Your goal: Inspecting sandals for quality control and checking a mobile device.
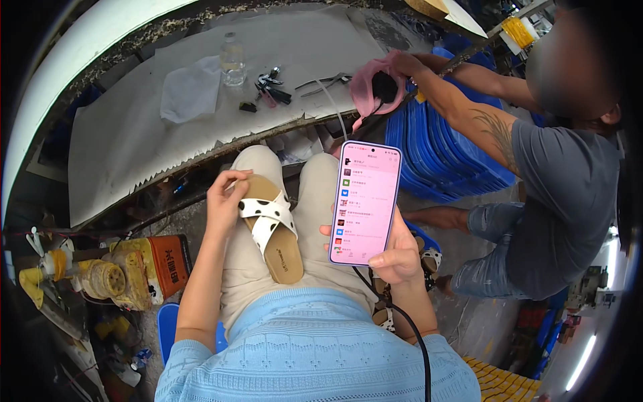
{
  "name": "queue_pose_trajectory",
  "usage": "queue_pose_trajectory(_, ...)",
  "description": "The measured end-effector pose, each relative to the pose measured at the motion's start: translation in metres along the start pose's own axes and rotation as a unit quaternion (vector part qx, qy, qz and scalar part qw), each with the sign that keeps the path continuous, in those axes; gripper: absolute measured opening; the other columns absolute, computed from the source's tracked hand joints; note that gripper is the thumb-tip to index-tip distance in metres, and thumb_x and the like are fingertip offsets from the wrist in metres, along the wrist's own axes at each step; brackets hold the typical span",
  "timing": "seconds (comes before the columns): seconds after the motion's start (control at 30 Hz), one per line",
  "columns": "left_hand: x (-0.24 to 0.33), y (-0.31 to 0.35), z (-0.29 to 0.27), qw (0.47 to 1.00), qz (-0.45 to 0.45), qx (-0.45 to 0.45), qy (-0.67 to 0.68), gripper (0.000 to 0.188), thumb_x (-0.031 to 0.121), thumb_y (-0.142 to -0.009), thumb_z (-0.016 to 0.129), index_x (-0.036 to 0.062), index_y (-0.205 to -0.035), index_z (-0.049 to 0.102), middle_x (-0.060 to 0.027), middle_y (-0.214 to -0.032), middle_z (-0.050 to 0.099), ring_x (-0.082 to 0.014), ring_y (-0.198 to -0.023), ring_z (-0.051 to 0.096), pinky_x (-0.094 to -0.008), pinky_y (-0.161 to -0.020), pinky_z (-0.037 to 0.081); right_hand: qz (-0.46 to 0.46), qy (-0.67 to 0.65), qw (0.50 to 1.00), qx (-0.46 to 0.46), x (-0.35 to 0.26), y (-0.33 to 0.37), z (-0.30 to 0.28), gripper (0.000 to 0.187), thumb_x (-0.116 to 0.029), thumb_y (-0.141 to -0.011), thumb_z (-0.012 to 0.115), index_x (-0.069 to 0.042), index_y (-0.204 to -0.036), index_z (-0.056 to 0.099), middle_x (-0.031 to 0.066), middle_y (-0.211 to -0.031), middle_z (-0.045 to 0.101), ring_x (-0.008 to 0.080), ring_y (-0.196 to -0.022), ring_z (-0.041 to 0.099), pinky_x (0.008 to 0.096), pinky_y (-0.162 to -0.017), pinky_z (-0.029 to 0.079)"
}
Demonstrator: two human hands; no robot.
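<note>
Seen from above through a rounded wide lens, a seated person in a light blue knit top (315, 348) and cream trousers (251, 295) holds two things over their lap. A sandal (280, 251) with a tan footbed and crossed white straps dotted in black lies slanted at the centre of the frame, footbed up, its rounded heel end toward the lower edge. The left hand (226, 195), just left of centre, pinches the sandal's upper left edge between thumb and curled fingers. Right of centre, the right hand (395, 253) is closed around a phone (365, 204), thumb across its lower right corner; the upright screen shows a pink list with small square icons. A black cable (416, 328) curves down from near the phone to the lower edge. Across the upper left runs a grey worktable (140, 147) bearing a clear bottle (233, 61), a whitish plastic bag (191, 92), a cluster of small tools (271, 88) and pliers (321, 86). At the upper right, another person in a dark grey shirt (566, 181) reaches to a pink bag (365, 84) holding something black, above stacked blue trays (435, 151). An orange box (171, 264) stands at lower left.
</note>
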State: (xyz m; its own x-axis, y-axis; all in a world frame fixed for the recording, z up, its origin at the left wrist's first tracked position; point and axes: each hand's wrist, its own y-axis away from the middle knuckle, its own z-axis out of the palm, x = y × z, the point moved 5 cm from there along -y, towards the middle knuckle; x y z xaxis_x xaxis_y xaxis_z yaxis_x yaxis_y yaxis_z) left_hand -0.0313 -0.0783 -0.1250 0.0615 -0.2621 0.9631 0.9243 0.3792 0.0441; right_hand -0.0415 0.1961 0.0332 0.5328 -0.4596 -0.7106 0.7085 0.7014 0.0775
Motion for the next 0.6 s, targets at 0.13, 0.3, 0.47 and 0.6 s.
queue_pose_trajectory(0.13,0.014,0.01,-0.037,0.995,-0.007,0.09,-0.04,0.008,-0.001,-0.09,0.058,0.0004,-0.097,0.06,-0.0099,-0.105,0.066,-0.0144,-0.096,0.062,-0.0274,-0.086,0.049,0.003,-0.001,1.0,0.0,0.006,-0.002,0.0,0.104,0.008,-0.063,0.061,-0.011,-0.15,0.009,0.0213,-0.145,0.034,0.055,-0.126,0.039,0.0644,-0.099,0.04)
queue_pose_trajectory(0.3,0.001,0.019,-0.054,0.985,-0.064,0.116,-0.107,0.011,0.005,-0.092,0.058,0.0006,-0.101,0.062,-0.0063,-0.102,0.067,-0.0118,-0.095,0.061,-0.0252,-0.085,0.047,0.018,0.005,1.0,-0.012,0.011,-0.006,0.005,0.104,0.008,-0.061,0.061,-0.01,-0.15,0.01,0.022,-0.143,0.036,0.0559,-0.125,0.04,0.0645,-0.098,0.041)
queue_pose_trajectory(0.47,0.057,0.019,-0.029,0.976,0.088,0.161,-0.12,0.012,0.009,-0.094,0.058,-0.0008,-0.1,0.063,-0.0062,-0.1,0.066,-0.0123,-0.095,0.06,-0.0258,-0.086,0.045,0.018,0.004,1.0,-0.007,0.011,-0.003,0.006,0.104,0.007,-0.061,0.062,-0.01,-0.15,0.01,0.0219,-0.143,0.036,0.0562,-0.124,0.041,0.0644,-0.097,0.042)
queue_pose_trajectory(0.6,0.12,0.018,0.054,0.987,0.156,0.036,-0.022,0.011,0.008,-0.092,0.06,-0.0005,-0.099,0.062,-0.0068,-0.101,0.065,-0.0136,-0.094,0.061,-0.0286,-0.087,0.047,0.023,-0.002,1.0,-0.003,0.015,-0.003,0.009,0.104,0.006,-0.061,0.063,-0.009,-0.149,0.011,0.0223,-0.142,0.037,0.0557,-0.124,0.042,0.0643,-0.097,0.043)
